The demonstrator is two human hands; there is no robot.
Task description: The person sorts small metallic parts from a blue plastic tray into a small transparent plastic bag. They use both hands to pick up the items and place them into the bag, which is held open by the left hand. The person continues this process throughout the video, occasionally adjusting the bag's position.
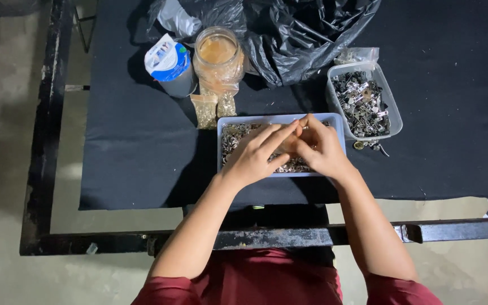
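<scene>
- Hands meet over the pale blue tray of small metal bits, mid-desk, right in front of the person.
- Left hand: comes in from lower left, palm down, fingers stretched toward upper right, tips touching the right hand's tips.
- Right hand: comes in from lower right, fingers curled in toward the left hand, pinched close together. Whether a piece sits between the tips – can't tell, too small & covered.
- Metal bits: lie straight under both hands, inside the tray; tray's long axis runs left-right across the desk. Both hands about equally near; left covers more of the middle.
- Clear tub w/ darker metal clips: just right of the tray, nearly touching its corner; right hand is the nearer one.
- Behind the tray: glass jar, small clear bags of bits leaning by it, white & blue cup to the left, black plastic bag at back.
- Black cloth covers the desk; dark metal frame round it.
</scene>
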